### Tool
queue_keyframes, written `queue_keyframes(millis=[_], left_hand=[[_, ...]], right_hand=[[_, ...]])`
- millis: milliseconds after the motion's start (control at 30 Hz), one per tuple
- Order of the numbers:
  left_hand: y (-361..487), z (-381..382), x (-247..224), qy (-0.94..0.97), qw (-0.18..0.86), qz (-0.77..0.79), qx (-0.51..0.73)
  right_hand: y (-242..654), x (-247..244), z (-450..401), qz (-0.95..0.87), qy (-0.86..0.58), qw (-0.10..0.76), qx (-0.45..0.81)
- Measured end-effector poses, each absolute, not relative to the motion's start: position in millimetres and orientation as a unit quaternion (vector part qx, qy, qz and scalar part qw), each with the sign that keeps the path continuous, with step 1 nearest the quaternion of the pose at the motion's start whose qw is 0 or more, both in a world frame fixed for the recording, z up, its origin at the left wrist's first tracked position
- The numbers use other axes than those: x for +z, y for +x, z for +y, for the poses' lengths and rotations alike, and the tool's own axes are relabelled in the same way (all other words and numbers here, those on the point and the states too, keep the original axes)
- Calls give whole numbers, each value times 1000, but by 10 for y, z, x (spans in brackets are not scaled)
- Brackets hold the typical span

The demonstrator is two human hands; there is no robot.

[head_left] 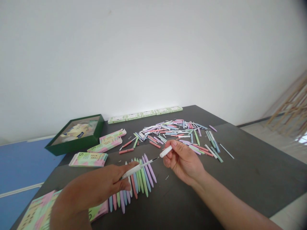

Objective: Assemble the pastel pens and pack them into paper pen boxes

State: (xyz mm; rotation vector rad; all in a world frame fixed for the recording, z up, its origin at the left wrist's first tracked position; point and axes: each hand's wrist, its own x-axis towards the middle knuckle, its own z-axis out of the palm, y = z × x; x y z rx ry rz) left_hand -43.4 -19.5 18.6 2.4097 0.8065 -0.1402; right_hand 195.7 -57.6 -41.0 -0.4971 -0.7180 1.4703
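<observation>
My left hand (pixel 112 177) is closed on a white pen barrel (pixel 132 171), with a thin refill (pixel 151 160) sticking out toward the right. Between the fingertips of my right hand (pixel 184 161) is a shorter white pen part (pixel 166 151). The refill's dark tip lies right at the near end of that part; whether it has gone inside I cannot tell. Under and beside my left hand lies a row of pastel pens (pixel 144 180) in purple, blue, green, red and white, partly hidden by the hand.
A heap of loose coloured pen parts and white refills (pixel 171 129) spreads behind my hands. Pink-green packets (pixel 88 159) lie at left, more at the lower left (pixel 35 210). A green box (pixel 74 142) holds plastic bags. Flat boxes (pixel 148 113) line the wall.
</observation>
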Motion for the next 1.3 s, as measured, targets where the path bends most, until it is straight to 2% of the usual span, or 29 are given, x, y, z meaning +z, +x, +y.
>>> queue_keyframes(millis=[233, 600, 900, 1133, 1300], left_hand=[[-426, -192, 164, 908, 280, 304, -67], [-357, -225, 200, 903, 289, 310, -78], [-370, -222, 145, 899, 304, 308, -71], [-332, -241, 173, 890, 312, 324, -76], [-339, -236, 160, 898, 295, 320, -72]], right_hand=[[1918, -388, -602, -378, -243, 674, 587], [1957, -447, -694, -523, -348, 642, 441], [1841, -350, -742, -583, -361, 577, 444], [1840, -308, -767, -578, -349, 579, 457], [1871, -331, -769, -607, -379, 547, 433]])
